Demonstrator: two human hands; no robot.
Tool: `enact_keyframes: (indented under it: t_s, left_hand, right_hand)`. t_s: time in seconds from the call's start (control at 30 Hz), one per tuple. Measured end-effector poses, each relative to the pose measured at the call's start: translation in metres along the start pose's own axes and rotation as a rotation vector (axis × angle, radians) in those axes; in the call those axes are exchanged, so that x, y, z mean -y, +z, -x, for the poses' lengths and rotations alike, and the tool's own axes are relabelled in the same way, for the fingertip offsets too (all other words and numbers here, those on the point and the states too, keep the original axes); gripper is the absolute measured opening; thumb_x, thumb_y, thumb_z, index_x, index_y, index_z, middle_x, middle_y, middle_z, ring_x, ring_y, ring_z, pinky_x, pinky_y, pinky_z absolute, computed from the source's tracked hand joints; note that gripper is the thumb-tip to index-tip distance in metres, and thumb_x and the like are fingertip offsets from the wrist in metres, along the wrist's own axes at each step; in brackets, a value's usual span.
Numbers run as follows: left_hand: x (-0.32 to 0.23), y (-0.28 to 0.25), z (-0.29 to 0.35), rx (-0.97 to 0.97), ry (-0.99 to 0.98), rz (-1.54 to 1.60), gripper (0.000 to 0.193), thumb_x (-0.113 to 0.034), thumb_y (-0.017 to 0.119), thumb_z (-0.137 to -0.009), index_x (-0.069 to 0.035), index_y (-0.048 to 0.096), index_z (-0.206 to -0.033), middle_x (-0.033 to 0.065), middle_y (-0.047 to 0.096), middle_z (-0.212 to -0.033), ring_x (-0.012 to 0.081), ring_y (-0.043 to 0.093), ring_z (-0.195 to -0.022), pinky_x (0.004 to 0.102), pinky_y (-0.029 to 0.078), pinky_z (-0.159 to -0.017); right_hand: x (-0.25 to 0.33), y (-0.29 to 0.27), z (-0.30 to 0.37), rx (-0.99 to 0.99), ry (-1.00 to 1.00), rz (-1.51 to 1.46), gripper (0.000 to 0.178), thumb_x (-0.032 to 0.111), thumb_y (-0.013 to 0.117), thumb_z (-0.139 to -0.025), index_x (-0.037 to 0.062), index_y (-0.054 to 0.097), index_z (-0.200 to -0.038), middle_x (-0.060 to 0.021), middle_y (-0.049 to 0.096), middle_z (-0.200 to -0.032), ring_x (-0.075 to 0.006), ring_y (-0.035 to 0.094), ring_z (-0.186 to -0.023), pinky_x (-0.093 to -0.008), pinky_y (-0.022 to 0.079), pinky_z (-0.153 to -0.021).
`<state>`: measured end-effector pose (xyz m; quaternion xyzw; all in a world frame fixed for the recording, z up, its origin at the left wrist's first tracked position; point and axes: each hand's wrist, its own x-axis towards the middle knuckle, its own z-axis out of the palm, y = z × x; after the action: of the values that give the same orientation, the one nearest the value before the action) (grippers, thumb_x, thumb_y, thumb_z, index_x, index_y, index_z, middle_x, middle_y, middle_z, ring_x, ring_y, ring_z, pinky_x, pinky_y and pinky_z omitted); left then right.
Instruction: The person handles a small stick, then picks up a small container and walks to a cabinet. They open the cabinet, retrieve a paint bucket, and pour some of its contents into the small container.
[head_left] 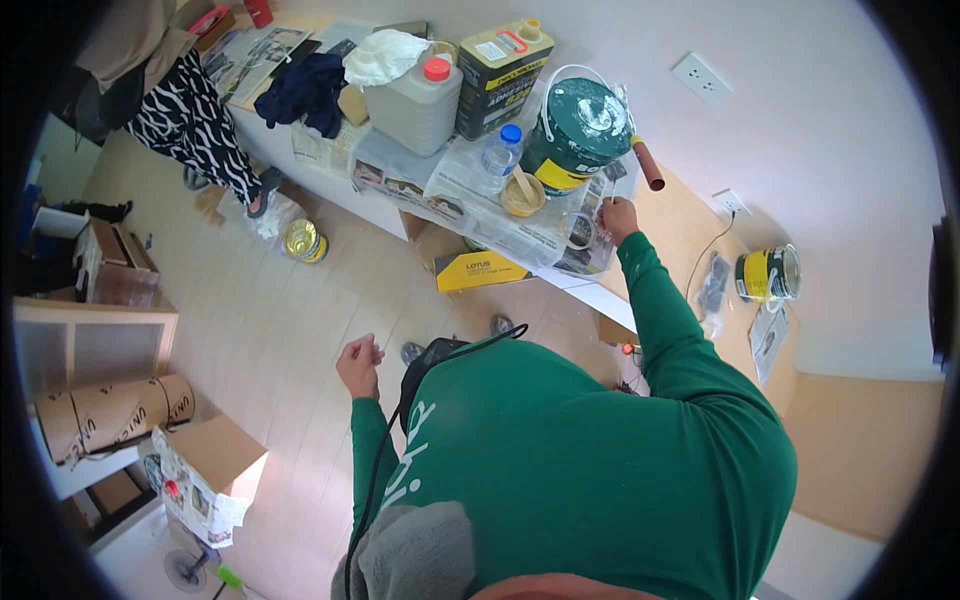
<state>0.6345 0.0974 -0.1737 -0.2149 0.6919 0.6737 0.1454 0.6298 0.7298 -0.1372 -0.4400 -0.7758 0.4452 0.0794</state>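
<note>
My right hand (618, 217) is at the table's front edge, its fingers curled closed. Whether anything is in them is too small to tell. Just left of it, a pale ring (578, 231) like a tape roll lies on newspaper. My left hand (360, 366) hangs in the air over the floor, fingers loosely bent and apart, holding nothing I can see. Beyond the ring are a small tub (523, 195) of beige paste with a stick in it, a clear bottle (501, 157) with a blue cap, and a dark green paint bucket (580, 130).
A whitish jerrycan (415, 105) and a black metal can (503, 78) stand along the wall. Another bucket (768, 274) is at the right. Below the table are a yellow box (482, 271) and, on the floor, a can (305, 241). A person (195, 125) stands far left.
</note>
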Motion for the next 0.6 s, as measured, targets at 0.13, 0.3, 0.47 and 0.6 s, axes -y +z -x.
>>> enact_keyframes:
  t_s: [0.13, 0.3, 0.47, 0.6]
  left_hand:
    - [0.005, -0.065, -0.001, -0.065, -0.017, 0.032, 0.029, -0.023, 0.071, -0.100, 0.003, 0.072, -0.113, 0.0113, 0.075, -0.095, 0.0176, 0.072, -0.074, 0.0272, 0.054, -0.061]
    - [0.016, -0.124, -0.004, -0.073, -0.036, -0.007, 0.032, -0.027, 0.072, -0.100, 0.002, 0.072, -0.113, 0.0113, 0.075, -0.096, 0.0174, 0.071, -0.073, 0.0267, 0.054, -0.061]
    - [0.051, -0.184, -0.019, -0.085, -0.116, -0.071, 0.037, -0.032, 0.073, -0.100, 0.003, 0.071, -0.109, 0.0129, 0.074, -0.096, 0.0196, 0.072, -0.075, 0.0277, 0.055, -0.065]
    - [0.089, -0.174, -0.073, 0.115, -0.251, 0.007, 0.048, -0.042, 0.067, -0.102, 0.005, 0.069, -0.114, 0.0171, 0.073, -0.105, 0.0248, 0.072, -0.087, 0.0322, 0.058, -0.075]
  right_hand:
    - [0.028, 0.002, -0.006, 0.165, -0.461, 1.115, 0.034, 0.027, 0.065, -0.096, -0.0014, 0.070, -0.114, -0.0231, 0.075, -0.091, -0.0356, 0.073, -0.080, -0.0460, 0.057, -0.071]
    - [-0.002, 0.015, 0.016, -0.517, -0.210, 0.346, 0.051, 0.032, 0.069, -0.092, 0.0021, 0.065, -0.133, -0.0229, 0.075, -0.096, -0.0349, 0.073, -0.089, -0.0467, 0.057, -0.078]
    - [0.026, 0.082, 0.160, -0.348, -0.323, 0.320, 0.042, 0.024, 0.063, -0.097, 0.0026, 0.064, -0.133, -0.0180, 0.071, -0.087, -0.0353, 0.070, -0.081, -0.0463, 0.055, -0.075]
    - [0.038, 0.144, 0.248, 0.327, -0.377, 0.412, 0.036, 0.026, 0.065, -0.095, 0.0085, 0.069, -0.127, -0.0167, 0.075, -0.097, -0.0323, 0.073, -0.086, -0.0448, 0.057, -0.081]
